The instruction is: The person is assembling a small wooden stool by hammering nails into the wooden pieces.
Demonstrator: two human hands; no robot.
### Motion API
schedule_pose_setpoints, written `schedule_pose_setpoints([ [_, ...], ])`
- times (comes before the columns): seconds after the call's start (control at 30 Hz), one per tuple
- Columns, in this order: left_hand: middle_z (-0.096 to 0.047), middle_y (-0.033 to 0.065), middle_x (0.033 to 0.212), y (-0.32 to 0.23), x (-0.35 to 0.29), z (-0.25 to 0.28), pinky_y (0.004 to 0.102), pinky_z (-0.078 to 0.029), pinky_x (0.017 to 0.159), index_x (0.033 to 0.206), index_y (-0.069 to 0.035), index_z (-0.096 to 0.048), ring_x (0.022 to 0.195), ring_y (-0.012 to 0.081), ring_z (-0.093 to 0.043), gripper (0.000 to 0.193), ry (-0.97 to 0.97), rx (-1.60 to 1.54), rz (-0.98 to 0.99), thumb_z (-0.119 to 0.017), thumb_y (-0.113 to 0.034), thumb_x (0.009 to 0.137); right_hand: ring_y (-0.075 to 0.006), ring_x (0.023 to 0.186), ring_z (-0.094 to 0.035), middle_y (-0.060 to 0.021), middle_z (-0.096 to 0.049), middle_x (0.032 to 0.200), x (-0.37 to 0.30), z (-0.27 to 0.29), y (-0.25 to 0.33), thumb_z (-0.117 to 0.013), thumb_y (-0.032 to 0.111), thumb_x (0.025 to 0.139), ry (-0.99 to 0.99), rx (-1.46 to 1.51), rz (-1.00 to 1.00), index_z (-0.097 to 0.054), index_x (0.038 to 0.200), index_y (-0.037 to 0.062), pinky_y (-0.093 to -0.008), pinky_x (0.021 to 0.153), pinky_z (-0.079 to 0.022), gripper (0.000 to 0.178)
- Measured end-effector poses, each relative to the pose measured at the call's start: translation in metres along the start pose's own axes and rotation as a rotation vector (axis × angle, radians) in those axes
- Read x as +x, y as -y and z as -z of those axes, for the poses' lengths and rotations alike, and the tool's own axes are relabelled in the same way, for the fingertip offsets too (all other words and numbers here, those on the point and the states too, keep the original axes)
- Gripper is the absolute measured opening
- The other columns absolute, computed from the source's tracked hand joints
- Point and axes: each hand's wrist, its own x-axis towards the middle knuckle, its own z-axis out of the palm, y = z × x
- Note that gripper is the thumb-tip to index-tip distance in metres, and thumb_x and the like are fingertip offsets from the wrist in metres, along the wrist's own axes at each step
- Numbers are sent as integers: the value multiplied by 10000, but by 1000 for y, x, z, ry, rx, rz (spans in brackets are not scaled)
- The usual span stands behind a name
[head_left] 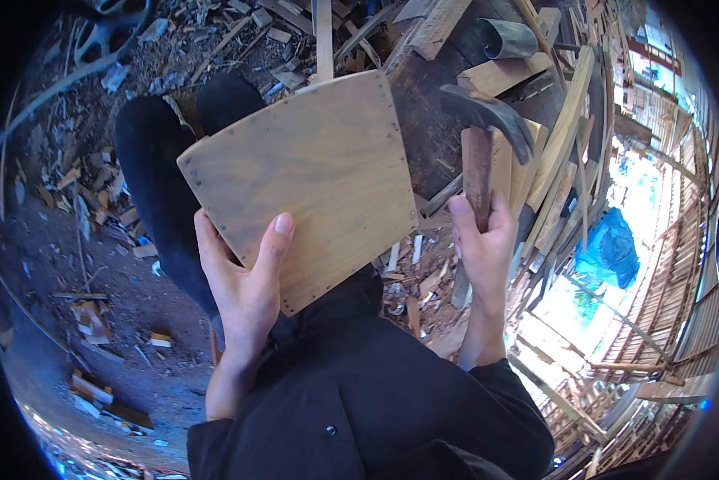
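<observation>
A curved wooden panel [319, 176], with nail heads dotted along two opposite edges, rests over my lap. My left hand [247, 280] grips its near-left edge, the thumb lying on the top face and the fingers passing underneath. To the right of the panel, my right hand [486, 240] is wrapped round the wooden handle of a claw hammer [477, 172]. The hammer stands upright with its dark metal head at the top, apart from the panel. What lies under the panel is hidden.
Several wooden planks [563, 160] lean in a pile on the right, beside a dark work surface [423, 104] with a curved metal piece [507, 38]. Wood scraps [91, 320] litter the ground at left. A blue plastic bag [611, 250] and slatted wall [663, 296] are far right.
</observation>
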Motion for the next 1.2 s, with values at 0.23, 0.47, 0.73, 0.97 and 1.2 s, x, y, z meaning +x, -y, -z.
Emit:
schedule_pose_setpoints([
  [0.23, -556, 152, 1311, -1, 9, 20, 358, -418, 1060, 1422, 39, -388, 1212, 229, -550, 728, 29, 167, 93, -815, -150, 863, -35, 603, -417, 50, -476, 666, 28, -61, 22, -974, 374, 660, 123, -106, -154, -525, 815, 62, -231, 544, -393, 569],
  [0.47, -406, 222, 1469, -25, 9, 13, 393, -331, 1141, 1497, 50, -278, 1375, 274, -401, 954, -4, 572, 115, -879, -182, 794, -47, 604, -341, 71, -401, 660, 26, -62, 26, -1000, 428, 588, 145, -4, -317, -463, 780, 109, -234, 533, -337, 653],
  [0.73, -643, 259, 1234, -101, 114, -44, 448, -485, 993, 1425, 3, -499, 1199, 399, -610, 891, 600, 1367, -18, -801, -553, 798, -217, 590, -576, -49, -551, 650, 24, -57, 29, -928, 613, 574, 199, -81, -406, -550, 910, 58, -380, 611, -476, 751],
  [0.97, -737, 213, 963, -85, 138, -56, 444, -544, 844, 1221, -18, -658, 951, 371, -719, 756, 787, 1461, 40, -743, -632, 788, -318, 704, -699, -109, -644, 701, 20, -63, 24, -875, 639, 646, 175, -67, -301, -572, 965, 52, -395, 661, -528, 733],
  [1.2, -734, 217, 951, -84, 135, -55, 471, -543, 835, 1148, -23, -664, 953, 388, -712, 792, 755, 1448, 97, -705, -719, 773, -364, 591, -637, -145, -566, 632, -20, -42, 8, -484, 413, 1065, 49, 181, -130, -610, 940, 26, -416, 558, -472, 426],
])
